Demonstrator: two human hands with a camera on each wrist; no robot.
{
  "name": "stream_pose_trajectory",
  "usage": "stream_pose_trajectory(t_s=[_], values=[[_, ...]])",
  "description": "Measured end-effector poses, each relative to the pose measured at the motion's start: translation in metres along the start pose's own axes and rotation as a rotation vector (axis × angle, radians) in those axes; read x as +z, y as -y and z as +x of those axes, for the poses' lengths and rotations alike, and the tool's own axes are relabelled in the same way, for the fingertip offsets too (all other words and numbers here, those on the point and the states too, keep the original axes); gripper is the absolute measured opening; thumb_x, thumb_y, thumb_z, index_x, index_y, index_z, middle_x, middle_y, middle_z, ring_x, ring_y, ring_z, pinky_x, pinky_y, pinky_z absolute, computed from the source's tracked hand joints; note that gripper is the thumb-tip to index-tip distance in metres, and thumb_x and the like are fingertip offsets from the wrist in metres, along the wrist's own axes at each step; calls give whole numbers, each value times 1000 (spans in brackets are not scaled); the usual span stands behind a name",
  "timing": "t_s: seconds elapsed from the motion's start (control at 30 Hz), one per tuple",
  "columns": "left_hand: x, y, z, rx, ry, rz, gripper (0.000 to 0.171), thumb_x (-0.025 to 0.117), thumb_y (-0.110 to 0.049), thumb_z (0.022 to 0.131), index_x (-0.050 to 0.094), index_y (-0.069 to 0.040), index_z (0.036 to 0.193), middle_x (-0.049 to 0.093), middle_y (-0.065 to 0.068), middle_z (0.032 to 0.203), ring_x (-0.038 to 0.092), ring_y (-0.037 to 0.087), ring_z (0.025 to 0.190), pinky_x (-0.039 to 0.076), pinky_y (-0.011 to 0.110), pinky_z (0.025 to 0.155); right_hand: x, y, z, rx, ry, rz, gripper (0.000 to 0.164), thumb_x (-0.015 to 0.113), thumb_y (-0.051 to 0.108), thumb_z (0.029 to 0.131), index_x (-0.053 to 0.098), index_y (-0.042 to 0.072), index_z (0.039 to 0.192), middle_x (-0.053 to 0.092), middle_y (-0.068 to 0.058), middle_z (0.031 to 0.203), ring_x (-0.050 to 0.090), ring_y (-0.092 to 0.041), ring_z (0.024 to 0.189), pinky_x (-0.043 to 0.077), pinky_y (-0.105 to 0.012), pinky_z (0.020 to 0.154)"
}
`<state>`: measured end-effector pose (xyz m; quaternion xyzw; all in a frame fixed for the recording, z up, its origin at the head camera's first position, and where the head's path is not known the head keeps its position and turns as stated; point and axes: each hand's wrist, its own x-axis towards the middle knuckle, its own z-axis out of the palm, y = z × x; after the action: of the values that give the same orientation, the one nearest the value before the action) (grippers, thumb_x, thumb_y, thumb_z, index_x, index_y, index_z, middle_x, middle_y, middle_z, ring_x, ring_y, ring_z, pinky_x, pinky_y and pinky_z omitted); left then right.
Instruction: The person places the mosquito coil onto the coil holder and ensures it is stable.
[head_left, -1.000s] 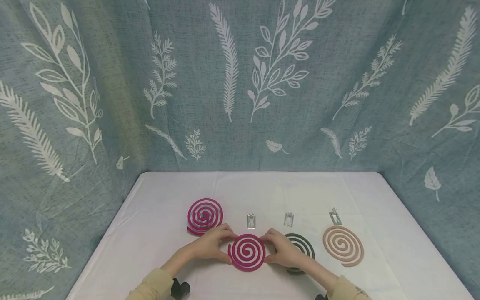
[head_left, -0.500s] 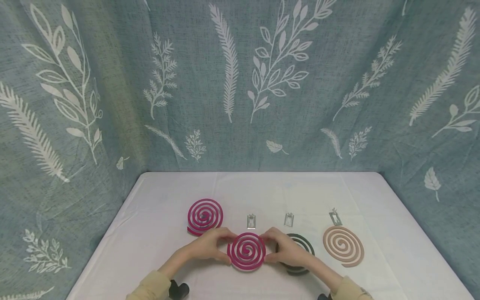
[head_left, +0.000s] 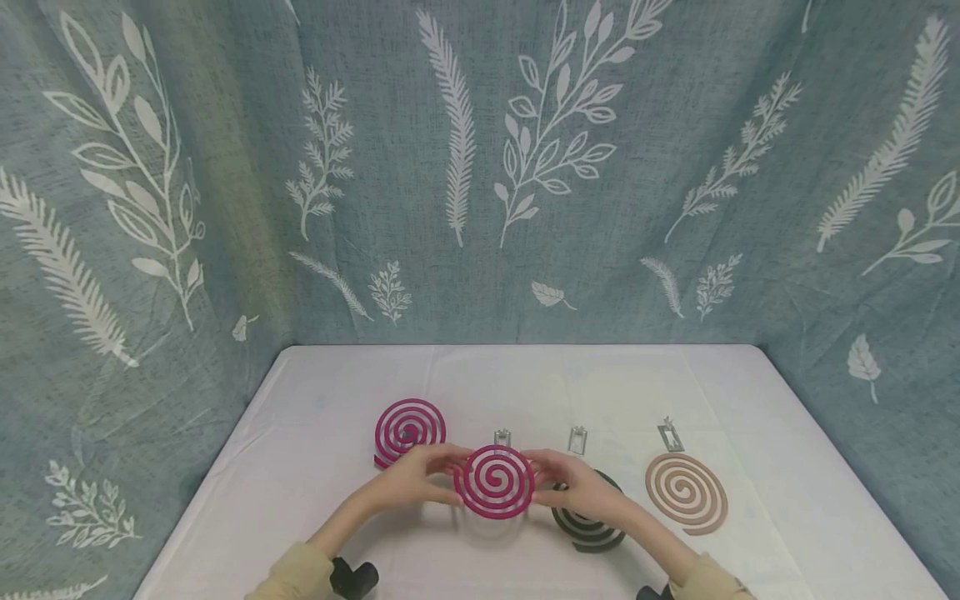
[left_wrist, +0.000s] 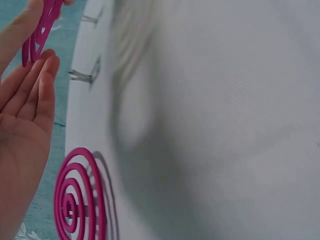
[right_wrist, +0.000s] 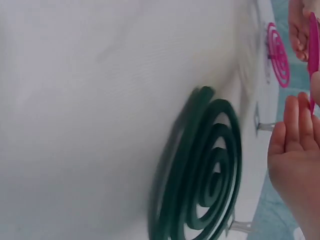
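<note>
Between both hands a pink mosquito coil is held just above the white table, its face toward the head camera. My left hand holds its left edge between thumb and fingers. At the opposite edge, my right hand grips it likewise. A small metal coil stand sits just behind the held coil, partly covered by it. Another pink coil is at the left, with metal showing at its centre. Under my right forearm lies a dark green coil, partly hidden in the head view.
Right of the green coil a tan coil lies flat. Two more metal stands are in the row behind, one of them the right-hand stand near the tan coil. Patterned blue-green cloth encloses the table behind and at both sides.
Both hands have raised the pink coil off the table and moved it slightly away from the person, toward the nearest stand. The other coils and stands stay put.
</note>
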<state>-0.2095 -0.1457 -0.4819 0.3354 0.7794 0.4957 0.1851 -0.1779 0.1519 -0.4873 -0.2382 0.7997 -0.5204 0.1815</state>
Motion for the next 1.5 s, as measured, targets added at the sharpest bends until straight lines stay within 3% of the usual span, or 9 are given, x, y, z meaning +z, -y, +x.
stream_pose_trajectory(t_s=[0.1,0.23,0.4,0.6,0.87,1.17,1.33,1.5], values=[[-2,-5,0,10,-25,-56,60,77,-15,78,53,0,131,61,17,123,60,7,108,48,20,94,-3,4,0,25,-10,95,59,66,20,88,43,11,141,61,-11,118,58,-11,103,49,-25,89],[-5,-11,0,31,-56,-85,61,76,-13,79,51,2,132,61,20,121,58,2,105,47,18,95,-7,11,1,18,-32,163,61,66,18,88,40,8,143,60,-11,110,58,-10,100,49,-22,89],[-10,-22,1,36,-70,-148,62,75,-11,80,48,1,135,60,20,122,60,3,104,48,21,95,-11,19,1,-18,-65,197,60,63,15,89,38,8,144,59,-6,108,58,-8,99,50,-21,88],[-16,-37,2,43,-115,-160,65,75,-11,79,48,-6,138,61,18,119,61,7,102,53,29,91,-13,29,0,-43,-134,262,59,62,14,91,37,8,144,59,3,108,58,-6,99,50,-21,88],[-16,-46,5,59,-160,-180,68,74,-11,81,43,-8,141,60,20,115,61,8,99,53,23,86,-12,38,2,-33,-267,300,53,61,15,92,41,7,141,62,9,103,59,-4,100,49,-19,91],[-15,-55,10,28,-240,-176,71,73,-14,82,39,-15,145,62,17,116,61,9,98,53,20,85,-11,49,8,-3,-428,300,46,62,19,92,49,14,135,62,5,106,60,-6,103,48,-19,93],[-14,-58,13,-5,-279,-185,71,73,-17,82,39,-18,145,61,16,121,60,13,100,52,19,86,-11,52,11,-1,-471,307,45,62,16,92,50,15,135,62,3,106,59,-6,104,47,-20,95],[-12,-57,18,-20,-341,-172,71,73,-16,82,40,-20,144,62,14,115,61,12,98,52,18,86,-11,54,14,-15,-470,312,49,63,17,91,47,16,137,60,2,110,58,-7,103,48,-19,93]])
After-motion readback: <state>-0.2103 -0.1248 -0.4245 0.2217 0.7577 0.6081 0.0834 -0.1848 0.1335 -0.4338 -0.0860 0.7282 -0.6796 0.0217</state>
